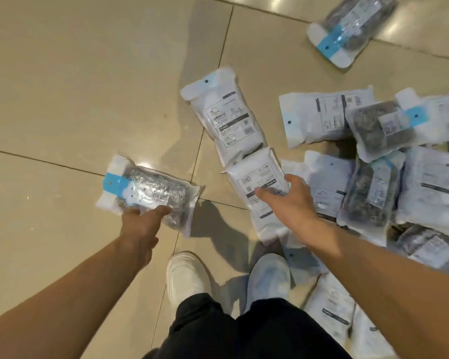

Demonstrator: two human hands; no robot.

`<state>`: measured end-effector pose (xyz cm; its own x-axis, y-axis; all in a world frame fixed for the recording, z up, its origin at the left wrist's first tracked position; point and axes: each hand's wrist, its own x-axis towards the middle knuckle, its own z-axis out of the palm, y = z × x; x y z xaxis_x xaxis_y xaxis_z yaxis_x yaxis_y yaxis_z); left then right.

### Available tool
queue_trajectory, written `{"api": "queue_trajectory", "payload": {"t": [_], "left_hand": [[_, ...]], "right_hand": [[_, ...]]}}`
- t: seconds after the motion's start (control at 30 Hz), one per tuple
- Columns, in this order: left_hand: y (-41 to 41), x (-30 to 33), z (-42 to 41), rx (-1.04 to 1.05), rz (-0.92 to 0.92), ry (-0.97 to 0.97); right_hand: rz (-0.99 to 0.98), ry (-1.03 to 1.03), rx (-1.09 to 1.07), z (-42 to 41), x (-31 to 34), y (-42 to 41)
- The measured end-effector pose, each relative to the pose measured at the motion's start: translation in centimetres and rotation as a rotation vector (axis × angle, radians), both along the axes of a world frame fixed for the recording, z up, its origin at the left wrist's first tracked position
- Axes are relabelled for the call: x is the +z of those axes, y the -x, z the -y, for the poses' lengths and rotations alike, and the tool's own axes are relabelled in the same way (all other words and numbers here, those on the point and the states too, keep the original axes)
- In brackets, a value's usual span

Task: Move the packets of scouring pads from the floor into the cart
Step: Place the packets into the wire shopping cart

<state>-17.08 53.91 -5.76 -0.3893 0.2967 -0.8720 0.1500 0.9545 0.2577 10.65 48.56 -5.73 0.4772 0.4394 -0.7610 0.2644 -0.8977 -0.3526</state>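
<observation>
Left hand (143, 218) gripped a clear packet (151, 195) (blue header card outward) above the tiled floor (62, 99). Right hand (288, 200) curled its fingers round a white packet (257, 187) beside the heap of packets (389, 172).

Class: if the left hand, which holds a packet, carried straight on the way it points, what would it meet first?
Probably nothing: beyond the left hand and its packet only bare floor tiles show, though depth is unclear.
</observation>
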Motion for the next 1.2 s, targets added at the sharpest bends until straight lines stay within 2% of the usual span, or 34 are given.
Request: {"api": "queue_trajectory", "payload": {"t": [0.1,0.2,0.3,0.43,0.63,0.77,0.9,0.97,1.03,1.2], "left_hand": [[0.9,-5.3,-0.3,0.167,-0.014,0.081],[2.1,-9.3,-0.8,0.269,0.043,0.079],[2.9,-12.1,-0.5,0.384,-0.078,0.042],[1.2,-11.6,-0.2,0.423,-0.203,-0.021],[1.1,-10.5,0.4,0.426,0.064,-0.018],[-1.0,-5.1,1.0,0.326,0.17,0.003],[-2.1,3.2,1.4,0.285,0.254,0.027],[-2.8,9.5,1.4,0.222,0.284,-0.009],[-3.1,16.5,1.6,0.072,0.327,-0.063],[-3.6,37.5,1.4,-0.321,0.564,-0.14]], "right_hand": [[0.07,-0.028,-0.003,-0.4,-4.3,0.2],[0.173,-0.023,-0.008,-0.2,-7.3,0.7],[0.224,0.04,0.01,-0.3,-8.6,0.6],[0.241,0.141,0.069,-0.7,-9.3,0.1],[0.172,0.237,0.224,-0.4,-8.2,-0.1],[0.03,0.192,0.22,0.7,-4.6,1.1],[-0.063,0.141,0.046,2.3,3.6,1.1],[-0.054,0.113,-0.092,3.2,9.8,0.2],[-0.069,0.076,-0.193,4.2,16.9,-0.6],[-0.077,-0.023,-0.312,6.0,38.1,-1.7]]}}
